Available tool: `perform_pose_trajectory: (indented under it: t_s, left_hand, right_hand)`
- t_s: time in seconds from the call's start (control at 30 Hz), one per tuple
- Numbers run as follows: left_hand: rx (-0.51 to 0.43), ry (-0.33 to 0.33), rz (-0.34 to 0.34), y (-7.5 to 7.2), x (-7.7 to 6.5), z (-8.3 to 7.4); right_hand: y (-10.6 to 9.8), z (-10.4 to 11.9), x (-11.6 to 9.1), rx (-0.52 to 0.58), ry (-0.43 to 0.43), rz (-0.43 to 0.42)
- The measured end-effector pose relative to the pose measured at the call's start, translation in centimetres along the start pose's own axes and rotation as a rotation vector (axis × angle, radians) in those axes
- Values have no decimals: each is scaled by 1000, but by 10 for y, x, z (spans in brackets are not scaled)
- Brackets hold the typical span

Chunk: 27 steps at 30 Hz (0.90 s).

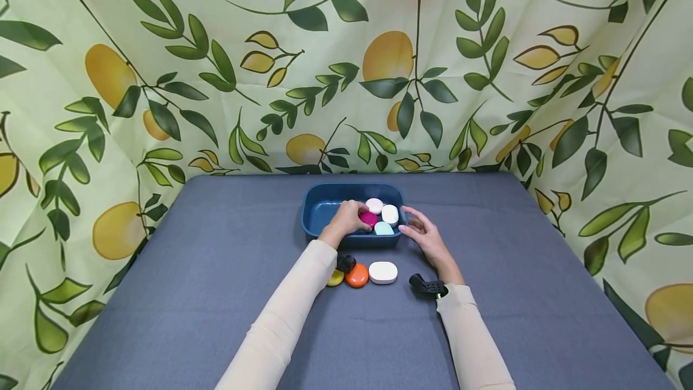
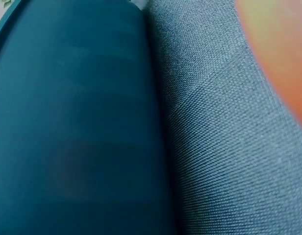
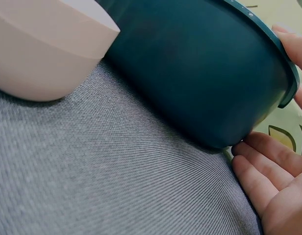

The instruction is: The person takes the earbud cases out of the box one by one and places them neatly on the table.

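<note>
A dark blue oblong tub (image 1: 325,239) stands on the table, several small smooth rounded pieces inside its right half. My left hand (image 1: 346,219) reaches over the tub's front wall and pinches a magenta round piece (image 1: 369,219) between thumb and fingers. Beside it lie a white round piece (image 1: 374,205), a white oval piece (image 1: 390,214) and a pale mint piece (image 1: 384,229). At the tub's right end my right hand (image 1: 425,236) touches the outside with spread fingers. In the right wrist view, its fingertips (image 3: 241,161) rest by the tub's base, with another digit at the rim.
In front of the tub sit a white oval case (image 1: 382,272), an orange round piece (image 1: 357,275) and a yellow piece (image 1: 335,278) partly hidden by the left wrist camera. A grey cloth (image 1: 216,294) covers the table. Leaf-patterned fabric (image 1: 335,107) hangs behind and at both sides.
</note>
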<state>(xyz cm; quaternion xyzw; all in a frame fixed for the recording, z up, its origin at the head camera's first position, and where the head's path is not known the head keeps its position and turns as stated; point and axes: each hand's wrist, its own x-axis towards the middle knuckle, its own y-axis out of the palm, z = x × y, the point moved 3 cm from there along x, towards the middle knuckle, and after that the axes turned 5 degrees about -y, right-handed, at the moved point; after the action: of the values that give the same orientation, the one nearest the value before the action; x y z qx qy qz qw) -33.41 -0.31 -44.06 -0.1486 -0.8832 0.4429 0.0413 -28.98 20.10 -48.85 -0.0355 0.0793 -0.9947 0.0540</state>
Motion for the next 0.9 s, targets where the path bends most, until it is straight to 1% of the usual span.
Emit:
perform_pose_trajectory:
  t_s: [0.3, 0.43, 0.6, 0.77, 0.9]
  left_hand:
    - [-14, -6, -7, -1, -1, 2]
    - [-41, -20, -17, -4, -3, 2]
    - [-78, -37, -33, -10, -6, 0]
    - [-82, -28, -48, -18, -10, -1]
    - [-72, 5, -60, -24, -14, -4]
  right_hand:
    - [1, -1, 1, 20, 26, 11]
    - [1, -2, 1, 36, 28, 9]
    - [1, -1, 0, 16, 32, 4]
    - [1, 1, -1, 16, 33, 4]
    - [0, 2, -1, 29, 30, 0]
